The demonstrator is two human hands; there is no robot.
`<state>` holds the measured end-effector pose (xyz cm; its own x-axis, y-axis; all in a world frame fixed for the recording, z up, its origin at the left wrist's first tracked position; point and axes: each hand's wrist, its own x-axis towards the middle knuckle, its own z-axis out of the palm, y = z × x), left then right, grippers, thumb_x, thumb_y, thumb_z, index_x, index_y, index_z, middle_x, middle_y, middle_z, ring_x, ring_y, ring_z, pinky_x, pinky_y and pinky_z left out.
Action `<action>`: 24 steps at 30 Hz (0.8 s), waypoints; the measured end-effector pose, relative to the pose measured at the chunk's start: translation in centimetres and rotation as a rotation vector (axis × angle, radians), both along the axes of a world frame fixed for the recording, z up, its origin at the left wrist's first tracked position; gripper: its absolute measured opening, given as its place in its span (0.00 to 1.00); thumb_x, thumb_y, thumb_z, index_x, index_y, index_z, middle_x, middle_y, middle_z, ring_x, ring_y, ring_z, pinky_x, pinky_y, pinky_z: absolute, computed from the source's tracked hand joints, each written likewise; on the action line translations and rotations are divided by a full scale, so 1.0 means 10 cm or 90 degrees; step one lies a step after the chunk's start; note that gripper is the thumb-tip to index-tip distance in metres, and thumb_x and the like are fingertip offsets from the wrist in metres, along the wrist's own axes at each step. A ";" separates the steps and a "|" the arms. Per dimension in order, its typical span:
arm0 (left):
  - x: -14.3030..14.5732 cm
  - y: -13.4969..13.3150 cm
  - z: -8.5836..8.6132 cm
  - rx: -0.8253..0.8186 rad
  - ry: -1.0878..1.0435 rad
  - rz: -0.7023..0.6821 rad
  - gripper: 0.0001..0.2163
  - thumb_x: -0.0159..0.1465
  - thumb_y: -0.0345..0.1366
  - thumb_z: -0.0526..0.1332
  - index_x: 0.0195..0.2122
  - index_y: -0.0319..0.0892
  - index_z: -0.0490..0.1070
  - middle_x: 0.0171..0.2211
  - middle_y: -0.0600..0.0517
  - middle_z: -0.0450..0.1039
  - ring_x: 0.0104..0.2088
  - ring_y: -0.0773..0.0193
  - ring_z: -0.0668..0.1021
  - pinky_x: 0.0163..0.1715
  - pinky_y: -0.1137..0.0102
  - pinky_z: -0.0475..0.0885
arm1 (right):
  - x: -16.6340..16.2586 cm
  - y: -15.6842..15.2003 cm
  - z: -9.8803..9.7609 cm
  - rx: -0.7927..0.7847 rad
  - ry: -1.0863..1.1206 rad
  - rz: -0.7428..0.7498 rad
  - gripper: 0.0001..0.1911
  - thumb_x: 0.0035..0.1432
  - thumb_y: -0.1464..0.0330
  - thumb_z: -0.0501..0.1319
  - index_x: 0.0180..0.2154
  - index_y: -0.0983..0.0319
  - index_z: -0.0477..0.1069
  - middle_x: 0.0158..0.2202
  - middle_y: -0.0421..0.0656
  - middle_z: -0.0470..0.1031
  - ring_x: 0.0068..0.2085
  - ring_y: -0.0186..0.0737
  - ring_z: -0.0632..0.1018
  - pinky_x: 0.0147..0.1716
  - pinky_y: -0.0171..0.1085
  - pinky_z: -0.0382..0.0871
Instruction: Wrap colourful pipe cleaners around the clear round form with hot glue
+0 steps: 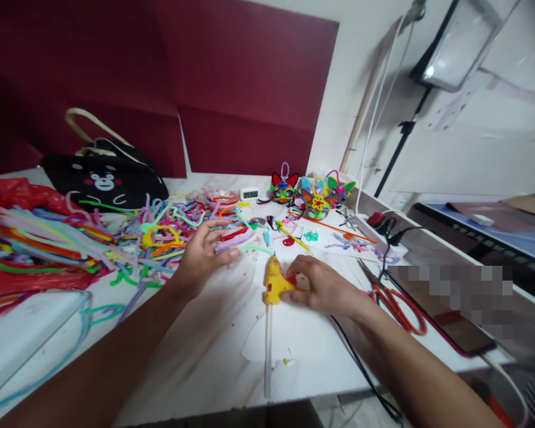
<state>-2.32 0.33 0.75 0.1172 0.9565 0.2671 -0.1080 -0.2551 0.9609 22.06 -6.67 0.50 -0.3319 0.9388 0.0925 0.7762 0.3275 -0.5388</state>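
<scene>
Wrapped around the handle of a yellow hot glue gun (pixel 274 279) is my right hand (pixel 318 282). The gun lies flat on the white table, nozzle pointing away from me, and a pale glue stick (pixel 268 351) sticks out of its back end. My left hand (pixel 205 252) is held over the table to the left of the gun, fingers apart and seemingly holding nothing. Close to its fingertips lie a lilac fuzzy strip (pixel 234 239) and other coloured pipe cleaners. A big tangle of pipe cleaners (pixel 178 223) spreads left of that hand.
Orange-handled scissors (pixel 399 303) and a phone (pixel 446 315) lie at the right. Finished fuzzy cat-face ornaments (pixel 316 199) stand at the back near a small white digital clock (pixel 249 194). A black bag (pixel 104 178) and red plastic bag (pixel 40 196) occupy the left. A black cord (pixel 361 362) crosses the front.
</scene>
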 end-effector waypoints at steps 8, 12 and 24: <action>-0.05 0.07 -0.03 0.045 -0.031 0.013 0.28 0.42 0.36 0.75 0.44 0.46 0.66 0.44 0.47 0.77 0.45 0.50 0.80 0.25 0.70 0.77 | -0.09 -0.04 -0.08 0.020 -0.209 0.028 0.27 0.50 0.72 0.62 0.53 0.70 0.68 0.48 0.54 0.73 0.47 0.51 0.74 0.50 0.45 0.68; -0.05 0.09 -0.05 0.050 -0.033 0.032 0.28 0.42 0.36 0.75 0.44 0.46 0.67 0.45 0.48 0.75 0.50 0.50 0.78 0.32 0.67 0.78 | -0.17 -0.03 -0.11 0.042 -0.274 0.023 0.22 0.51 0.71 0.60 0.49 0.70 0.72 0.46 0.55 0.74 0.47 0.54 0.74 0.50 0.46 0.69; -0.07 0.10 -0.05 0.040 -0.042 0.065 0.30 0.45 0.37 0.75 0.47 0.46 0.64 0.47 0.47 0.73 0.50 0.51 0.78 0.36 0.65 0.79 | -0.07 -0.05 -0.04 0.145 0.014 -0.034 0.16 0.47 0.72 0.61 0.41 0.62 0.67 0.39 0.45 0.70 0.33 0.39 0.72 0.32 0.37 0.65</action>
<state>-3.04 1.36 0.22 0.0004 0.9437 0.3308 -0.1407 -0.3275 0.9343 21.40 -7.21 0.09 -0.2779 0.9091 0.3103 0.7848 0.4011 -0.4725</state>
